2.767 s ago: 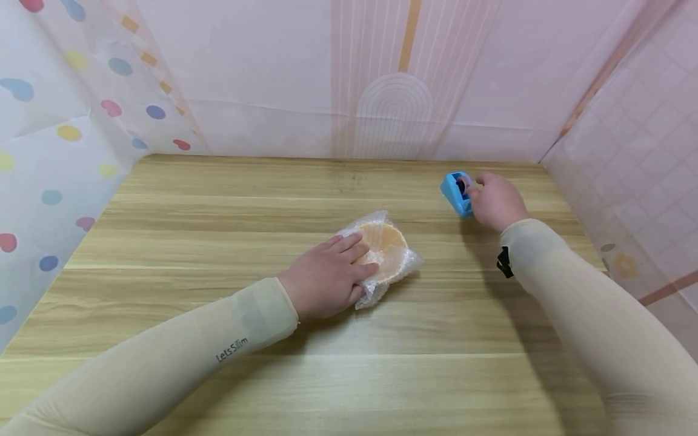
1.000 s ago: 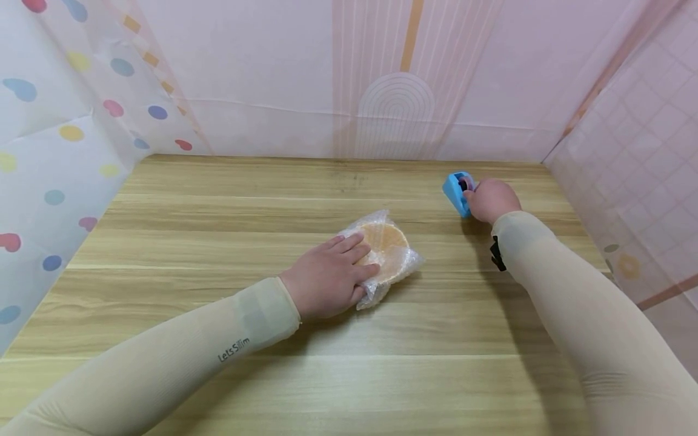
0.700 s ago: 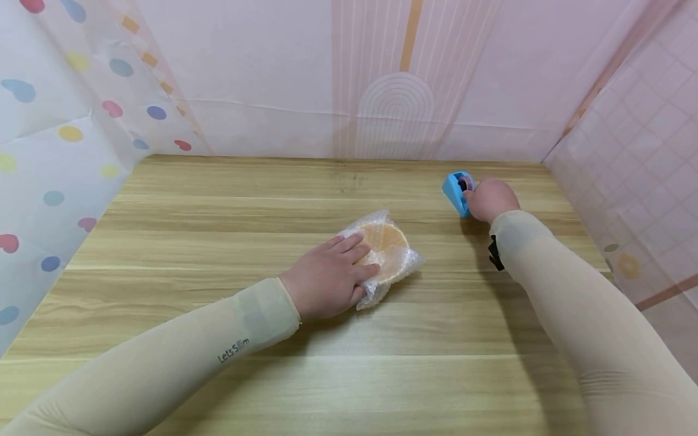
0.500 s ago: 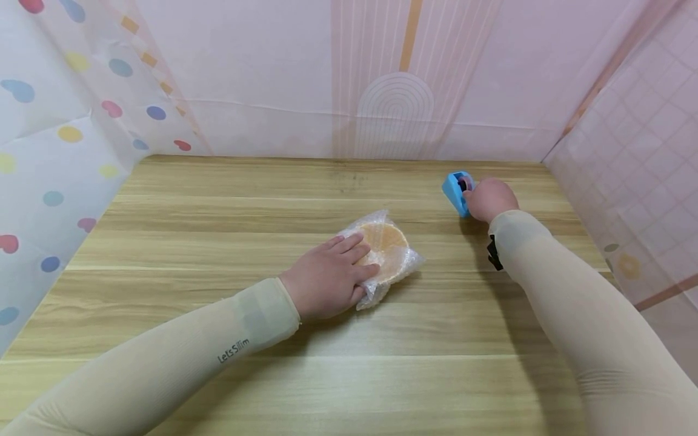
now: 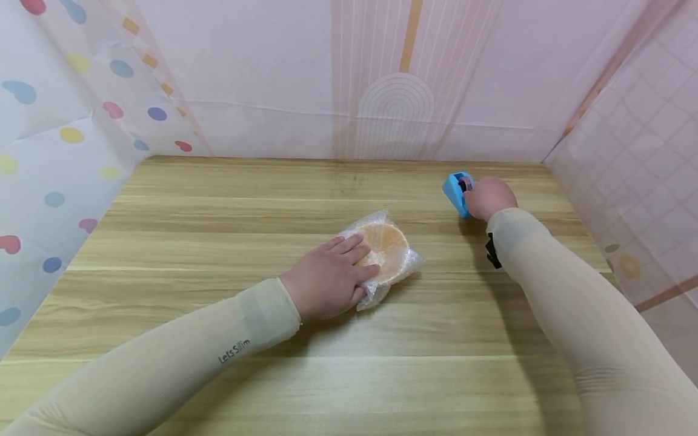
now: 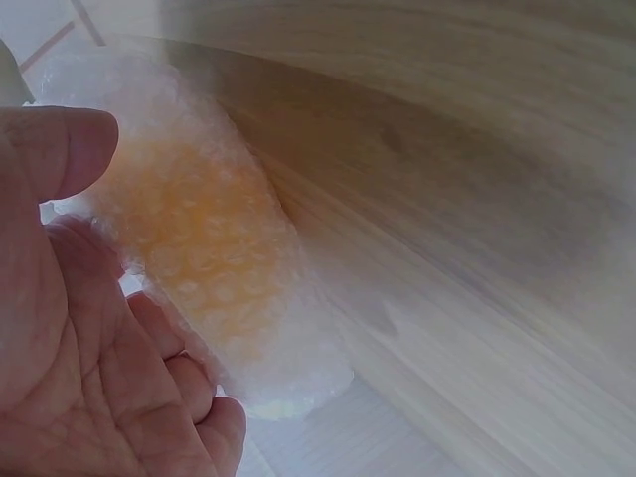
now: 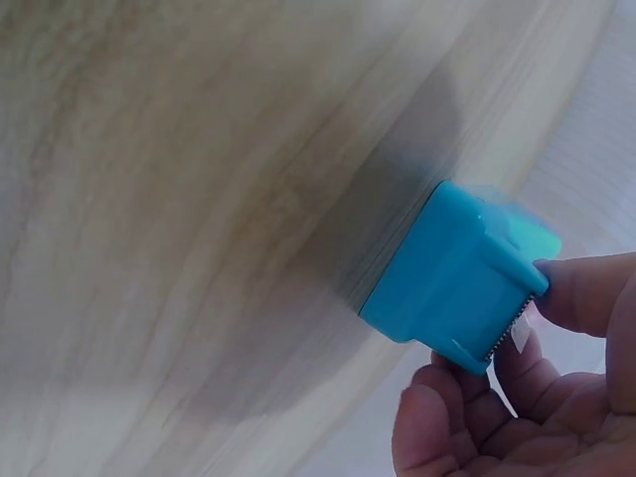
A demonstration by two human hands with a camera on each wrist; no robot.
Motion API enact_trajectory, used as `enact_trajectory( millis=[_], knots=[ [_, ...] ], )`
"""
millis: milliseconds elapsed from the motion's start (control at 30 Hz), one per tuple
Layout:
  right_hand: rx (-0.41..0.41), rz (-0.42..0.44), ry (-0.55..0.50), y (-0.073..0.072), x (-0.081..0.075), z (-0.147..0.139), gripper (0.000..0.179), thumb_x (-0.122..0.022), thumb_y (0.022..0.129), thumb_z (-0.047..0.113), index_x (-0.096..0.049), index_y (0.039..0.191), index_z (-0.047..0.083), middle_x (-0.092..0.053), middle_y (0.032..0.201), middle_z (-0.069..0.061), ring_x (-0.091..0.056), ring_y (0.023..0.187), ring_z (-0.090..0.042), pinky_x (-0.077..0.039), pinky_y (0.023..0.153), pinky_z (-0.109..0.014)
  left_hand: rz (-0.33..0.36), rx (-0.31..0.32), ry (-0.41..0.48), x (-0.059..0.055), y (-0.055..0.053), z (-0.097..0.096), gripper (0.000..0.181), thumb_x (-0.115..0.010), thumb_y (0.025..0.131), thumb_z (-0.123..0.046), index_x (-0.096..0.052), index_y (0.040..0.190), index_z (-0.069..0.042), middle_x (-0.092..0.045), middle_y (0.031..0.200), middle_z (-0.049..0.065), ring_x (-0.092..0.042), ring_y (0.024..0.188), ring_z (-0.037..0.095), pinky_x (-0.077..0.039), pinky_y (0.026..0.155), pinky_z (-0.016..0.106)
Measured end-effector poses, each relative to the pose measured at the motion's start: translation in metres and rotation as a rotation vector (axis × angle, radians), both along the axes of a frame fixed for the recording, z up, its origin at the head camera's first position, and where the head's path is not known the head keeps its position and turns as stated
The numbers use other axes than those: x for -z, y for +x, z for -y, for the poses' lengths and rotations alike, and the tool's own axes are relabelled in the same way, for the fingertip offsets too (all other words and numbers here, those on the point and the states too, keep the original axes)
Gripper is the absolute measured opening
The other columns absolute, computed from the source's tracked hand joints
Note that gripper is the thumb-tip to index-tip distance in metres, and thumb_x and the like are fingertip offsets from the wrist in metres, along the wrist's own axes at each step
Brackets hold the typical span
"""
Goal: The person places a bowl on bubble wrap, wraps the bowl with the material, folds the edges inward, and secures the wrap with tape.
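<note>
A flat round piece like an orange slice, wrapped in bubble wrap point(image 5: 389, 248), lies mid-table. My left hand point(image 5: 327, 278) rests on its left part, fingers extended and spread over the wrap. In the left wrist view, the thumb point(image 6: 79, 149) lies along the wrap's edge and the fingertips show below. Farther back on the right sits a small light-blue tape dispenser point(image 5: 455, 192) with a roll of tape in it. My right hand point(image 5: 492, 198) holds its right end. In the right wrist view, the thumb touches the dispenser point(image 7: 452, 278) near its toothed cutter, beside a short tape end point(image 7: 521, 333).
The wood-grain table point(image 5: 245, 200) is bounded by a pale patterned back wall point(image 5: 262, 79), a dotted left wall point(image 5: 49, 169) and a pink-gridded right wall point(image 5: 638, 151).
Since the oldest frame, the right fingers have drawn in against the dispenser and the wrist has shifted slightly left. The left hand and the bubble-wrapped piece stay where they were.
</note>
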State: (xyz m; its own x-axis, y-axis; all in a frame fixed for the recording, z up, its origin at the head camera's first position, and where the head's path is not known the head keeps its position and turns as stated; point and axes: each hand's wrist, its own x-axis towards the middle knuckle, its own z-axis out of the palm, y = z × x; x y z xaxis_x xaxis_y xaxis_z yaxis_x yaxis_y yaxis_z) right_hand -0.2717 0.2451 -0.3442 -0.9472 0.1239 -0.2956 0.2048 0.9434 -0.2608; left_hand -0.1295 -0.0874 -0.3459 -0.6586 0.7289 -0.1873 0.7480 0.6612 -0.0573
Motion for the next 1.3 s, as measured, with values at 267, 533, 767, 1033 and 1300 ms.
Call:
enact_trajectory(
  millis=[267, 533, 767, 1033, 1300],
  knots=[
    [0.022, -0.007, -0.02, -0.002, 0.0, 0.0, 0.048, -0.04, 0.112, 0.035, -0.057, 0.079, 0.005, -0.058, 0.088, -0.016, -0.057, 0.076, -0.028, -0.048, 0.067, -0.035, -0.007, 0.004, 0.0, -0.001, 0.001, 0.0, 0.047, -0.045, 0.109, -0.038, -0.057, 0.153, -0.028, -0.049, 0.163, 0.011, -0.031, 0.16, 0.034, -0.026, 0.133, 0.049],
    [0.013, -0.028, 0.008, -0.002, -0.002, 0.0, 0.05, -0.041, 0.112, 0.035, -0.059, 0.08, 0.002, -0.055, 0.086, -0.015, -0.056, 0.077, -0.029, -0.047, 0.067, -0.036, 0.01, -0.006, -0.005, -0.001, 0.001, -0.001, 0.047, -0.044, 0.109, -0.038, -0.056, 0.153, -0.028, -0.047, 0.164, 0.012, -0.03, 0.16, 0.034, -0.026, 0.133, 0.049],
    [0.033, -0.033, -0.015, -0.003, -0.006, 0.002, 0.054, -0.038, 0.113, 0.038, -0.056, 0.074, 0.005, -0.054, 0.08, -0.012, -0.055, 0.072, -0.026, -0.047, 0.065, -0.034, 0.002, -0.004, -0.009, -0.001, 0.001, -0.001, 0.047, -0.045, 0.109, -0.039, -0.056, 0.153, -0.027, -0.048, 0.163, 0.012, -0.031, 0.16, 0.035, -0.027, 0.132, 0.05],
    [0.018, -0.06, -0.019, -0.003, -0.011, 0.002, 0.058, -0.037, 0.113, 0.042, -0.049, 0.066, 0.01, -0.048, 0.068, -0.005, -0.052, 0.066, -0.023, -0.044, 0.063, -0.033, -0.007, -0.01, -0.015, -0.002, 0.003, -0.001, 0.047, -0.046, 0.109, -0.04, -0.057, 0.153, -0.027, -0.049, 0.163, 0.012, -0.032, 0.16, 0.034, -0.028, 0.132, 0.049],
    [0.041, -0.018, -0.032, -0.006, -0.014, 0.003, 0.059, -0.04, 0.112, 0.043, -0.053, 0.065, 0.009, -0.055, 0.065, -0.005, -0.057, 0.06, -0.02, -0.047, 0.056, -0.03, -0.016, -0.006, -0.011, -0.002, 0.003, -0.002, 0.046, -0.046, 0.109, -0.039, -0.058, 0.152, -0.027, -0.05, 0.162, 0.012, -0.033, 0.159, 0.035, -0.029, 0.132, 0.049]
  ],
)
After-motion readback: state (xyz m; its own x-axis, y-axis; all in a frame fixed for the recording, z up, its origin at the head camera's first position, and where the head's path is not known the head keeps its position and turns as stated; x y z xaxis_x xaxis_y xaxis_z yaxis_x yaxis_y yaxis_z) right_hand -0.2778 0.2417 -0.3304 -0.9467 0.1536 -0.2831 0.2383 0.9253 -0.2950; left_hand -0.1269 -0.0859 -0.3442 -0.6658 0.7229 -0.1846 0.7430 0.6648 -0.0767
